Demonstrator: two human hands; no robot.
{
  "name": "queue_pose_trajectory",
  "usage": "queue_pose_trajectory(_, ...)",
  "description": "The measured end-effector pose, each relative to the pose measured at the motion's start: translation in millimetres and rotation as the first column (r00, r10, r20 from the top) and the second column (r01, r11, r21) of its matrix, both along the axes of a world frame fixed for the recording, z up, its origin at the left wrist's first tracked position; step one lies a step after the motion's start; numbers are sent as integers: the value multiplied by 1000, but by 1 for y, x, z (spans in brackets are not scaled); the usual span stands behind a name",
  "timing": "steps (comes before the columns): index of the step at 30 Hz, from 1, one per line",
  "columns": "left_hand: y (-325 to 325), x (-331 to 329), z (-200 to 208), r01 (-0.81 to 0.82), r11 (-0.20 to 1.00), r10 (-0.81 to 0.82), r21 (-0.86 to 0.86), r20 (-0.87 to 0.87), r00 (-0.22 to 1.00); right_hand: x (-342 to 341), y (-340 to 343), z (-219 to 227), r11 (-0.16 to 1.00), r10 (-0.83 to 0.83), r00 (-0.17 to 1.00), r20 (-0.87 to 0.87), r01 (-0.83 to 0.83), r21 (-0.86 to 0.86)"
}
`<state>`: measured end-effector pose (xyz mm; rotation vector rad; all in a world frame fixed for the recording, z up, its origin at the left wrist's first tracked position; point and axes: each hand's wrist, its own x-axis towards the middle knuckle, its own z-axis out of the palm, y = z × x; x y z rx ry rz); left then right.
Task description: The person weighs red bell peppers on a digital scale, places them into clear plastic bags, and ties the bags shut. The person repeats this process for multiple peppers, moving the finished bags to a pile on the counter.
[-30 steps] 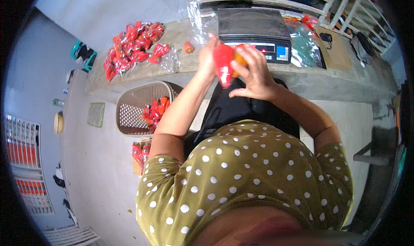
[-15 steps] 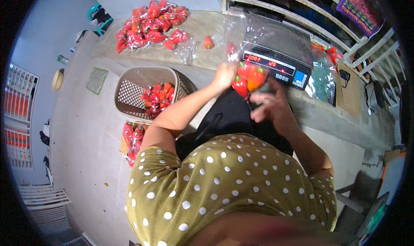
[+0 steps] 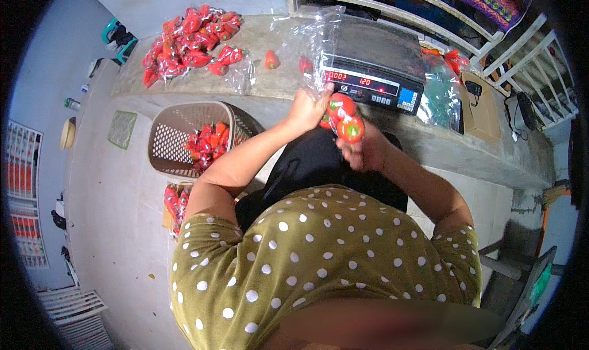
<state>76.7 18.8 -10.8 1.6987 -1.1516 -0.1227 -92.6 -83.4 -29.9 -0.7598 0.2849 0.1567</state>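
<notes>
Bagged pile (image 3: 190,46) done nr bench (image 3: 268,85) L edge, loose peppers (image 3: 207,146) left in basket (image 3: 164,144); my LH (image 3: 310,109) clenches pepper bag (image 3: 341,107), RH (image 3: 367,150) half-curled, hold unclear.

I note fair but uneven indoor light. Glare streaks the clear bag (image 3: 323,52) just above the grip of the left hand (image 3: 310,109); rightward, the scale display (image 3: 362,80) glows red. Lower right, the right hand (image 3: 366,152) blurs slightly in shade. Outermost edges bend into black.

Red peppers (image 3: 341,108) in clear bag (image 3: 320,50)
</notes>
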Motion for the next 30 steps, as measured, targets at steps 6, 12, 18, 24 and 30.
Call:
queue_pose_trajectory(6,-6,17,-11,-25,980,119,199,-480,869,-7,12,96,-316,616,723,312,591,-742)
queue_pose_trajectory(12,-6,-11,28,94,995,-45,42,-643,765,17,-37,42,-194,361,746,559,647,-738)
queue_pose_trajectory(18,-10,-19,24,-78,980,69,-184,-53,996,-12,13,36,997,68,984,167,-61,-49)
queue_pose_trajectory(24,-5,6,6,6,967,100,254,-403,910,-23,19,115,-450,621,739,263,610,-653)
queue_pose_trajectory(30,-17,-13,14,67,987,74,149,-772,631,11,-27,60,-164,215,742,635,668,-726)
